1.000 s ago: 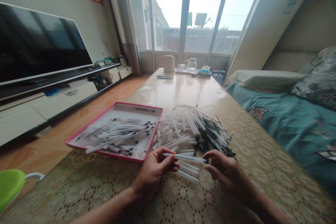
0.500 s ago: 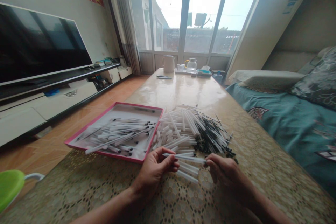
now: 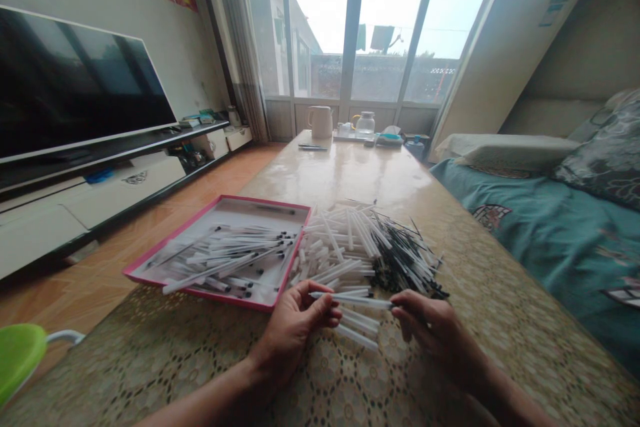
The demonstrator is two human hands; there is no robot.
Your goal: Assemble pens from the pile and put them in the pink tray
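Observation:
My left hand (image 3: 295,330) is shut on a white plastic pen barrel (image 3: 350,300), gripping it near its left end. My right hand (image 3: 435,337) pinches the barrel's right end, where a small dark tip shows. Several loose white barrels (image 3: 355,332) lie under the held one. Just beyond is a heap of white barrels and black ink refills (image 3: 365,247). To its left, a pink-rimmed box lid (image 3: 260,201) holds several assembled white pens with black tips. All of this rests on a lace-patterned table cover (image 3: 150,340).
A white jug (image 3: 320,121) and a glass teapot (image 3: 365,124) stand at the table's far end. A bed with a teal sheet (image 3: 515,267) runs along the right side. A green-lidded cup (image 3: 20,363) sits at lower left, above a wooden floor (image 3: 100,287).
My right hand has moved left and closed onto the barrel's right end. My left hand and the barrel have stayed almost still, and the heap and box lid look unchanged.

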